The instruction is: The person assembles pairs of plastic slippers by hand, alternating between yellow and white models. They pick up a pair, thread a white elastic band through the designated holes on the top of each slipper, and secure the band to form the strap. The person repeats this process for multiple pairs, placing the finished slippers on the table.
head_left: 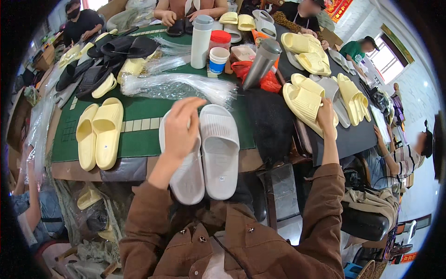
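Observation:
A pair of light grey slide slippers lies side by side at the table's near edge. My left hand (180, 129) is over the left grey slipper (186, 181) and hides its strap; the fingers are stretched out, with the thumb apart. The right grey slipper (220, 153) is uncovered, with a small white label on its insole. At the right, my right hand (327, 117) closes on a pale yellow slipper (301, 100) in a yellow pair; its fingertips are partly hidden. A grey slipper (341, 111) and another yellow pair (353, 100) lie just beyond it.
A yellow pair (100, 132) stands left on the green mat (144, 149). Behind lie clear plastic bags (181, 88), black slippers (100, 76), a white bottle (201, 42), a paper cup (218, 59) and a leaning steel tumbler (262, 63). Several people sit around the tables.

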`<state>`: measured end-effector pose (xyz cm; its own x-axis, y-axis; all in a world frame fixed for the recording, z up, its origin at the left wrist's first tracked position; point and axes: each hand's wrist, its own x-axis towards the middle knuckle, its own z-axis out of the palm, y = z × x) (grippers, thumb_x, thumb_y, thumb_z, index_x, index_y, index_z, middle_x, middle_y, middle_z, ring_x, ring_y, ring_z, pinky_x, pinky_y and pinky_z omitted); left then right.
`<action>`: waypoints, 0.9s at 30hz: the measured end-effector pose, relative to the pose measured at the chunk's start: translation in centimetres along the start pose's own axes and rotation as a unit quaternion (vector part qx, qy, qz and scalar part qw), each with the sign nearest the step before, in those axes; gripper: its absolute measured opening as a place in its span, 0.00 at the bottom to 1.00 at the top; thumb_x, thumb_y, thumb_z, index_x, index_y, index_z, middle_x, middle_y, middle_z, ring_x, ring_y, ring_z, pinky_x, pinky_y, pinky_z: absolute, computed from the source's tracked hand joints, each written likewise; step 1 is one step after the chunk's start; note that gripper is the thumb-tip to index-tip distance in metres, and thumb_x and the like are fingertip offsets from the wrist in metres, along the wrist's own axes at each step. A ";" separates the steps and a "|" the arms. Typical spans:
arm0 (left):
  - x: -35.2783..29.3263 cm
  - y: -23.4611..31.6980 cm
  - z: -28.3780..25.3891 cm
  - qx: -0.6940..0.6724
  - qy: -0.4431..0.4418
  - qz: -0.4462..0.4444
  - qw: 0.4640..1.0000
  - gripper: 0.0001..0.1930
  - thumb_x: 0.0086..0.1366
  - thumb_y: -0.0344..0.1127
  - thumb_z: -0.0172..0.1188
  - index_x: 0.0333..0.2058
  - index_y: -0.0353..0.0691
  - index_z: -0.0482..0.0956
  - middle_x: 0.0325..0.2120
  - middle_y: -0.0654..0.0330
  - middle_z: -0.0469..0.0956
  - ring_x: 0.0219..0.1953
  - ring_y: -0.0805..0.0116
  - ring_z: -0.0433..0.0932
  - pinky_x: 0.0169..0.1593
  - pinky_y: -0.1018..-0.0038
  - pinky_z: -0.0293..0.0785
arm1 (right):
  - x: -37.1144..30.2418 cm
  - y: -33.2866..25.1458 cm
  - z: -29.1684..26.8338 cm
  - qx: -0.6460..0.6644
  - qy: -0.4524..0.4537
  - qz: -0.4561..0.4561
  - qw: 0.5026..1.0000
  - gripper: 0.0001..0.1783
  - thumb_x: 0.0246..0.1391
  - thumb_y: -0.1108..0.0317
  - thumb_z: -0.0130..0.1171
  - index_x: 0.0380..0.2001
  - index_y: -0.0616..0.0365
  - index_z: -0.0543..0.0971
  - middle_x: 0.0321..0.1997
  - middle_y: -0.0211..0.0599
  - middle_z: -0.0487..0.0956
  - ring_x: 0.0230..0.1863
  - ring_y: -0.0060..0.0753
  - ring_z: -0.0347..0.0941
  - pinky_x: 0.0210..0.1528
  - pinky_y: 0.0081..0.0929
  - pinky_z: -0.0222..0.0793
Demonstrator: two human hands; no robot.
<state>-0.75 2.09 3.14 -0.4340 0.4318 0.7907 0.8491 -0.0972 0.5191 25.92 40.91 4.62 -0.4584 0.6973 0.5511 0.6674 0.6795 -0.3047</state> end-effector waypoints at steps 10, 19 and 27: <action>-11.5 7.0 -1.5 0.170 -0.231 -0.068 0.956 0.23 0.52 0.31 0.63 0.49 0.39 0.73 0.51 0.50 0.66 0.57 0.51 0.64 0.58 0.54 0.61 | -0.4 -0.7 -0.1 -0.024 -0.018 -0.014 0.999 0.18 0.55 0.70 0.48 0.47 0.64 0.77 0.44 0.55 0.75 0.47 0.59 0.71 0.50 0.44 0.64; -11.5 2.9 -3.8 0.244 -0.229 -0.042 0.941 0.26 0.51 0.31 0.61 0.50 0.31 0.70 0.50 0.51 0.68 0.58 0.47 0.65 0.61 0.51 0.60 | -0.3 -0.6 -0.3 -0.029 -0.015 -0.023 0.999 0.17 0.56 0.63 0.51 0.44 0.63 0.77 0.43 0.56 0.75 0.47 0.59 0.71 0.49 0.45 0.65; -10.8 -3.5 -10.5 0.319 -0.110 -0.108 0.935 0.19 0.55 0.31 0.57 0.46 0.33 0.71 0.47 0.49 0.71 0.53 0.46 0.69 0.57 0.57 0.65 | 0.0 0.5 -0.1 -0.035 -0.008 -0.023 0.999 0.18 0.55 0.62 0.51 0.44 0.63 0.77 0.42 0.54 0.75 0.47 0.59 0.71 0.49 0.45 0.65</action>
<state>-2.17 -11.66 -3.85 -0.6037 0.5601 0.5674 0.7859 0.5378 0.3052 26.28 41.24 4.52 -0.4987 0.6698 0.5502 0.6842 0.6939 -0.2245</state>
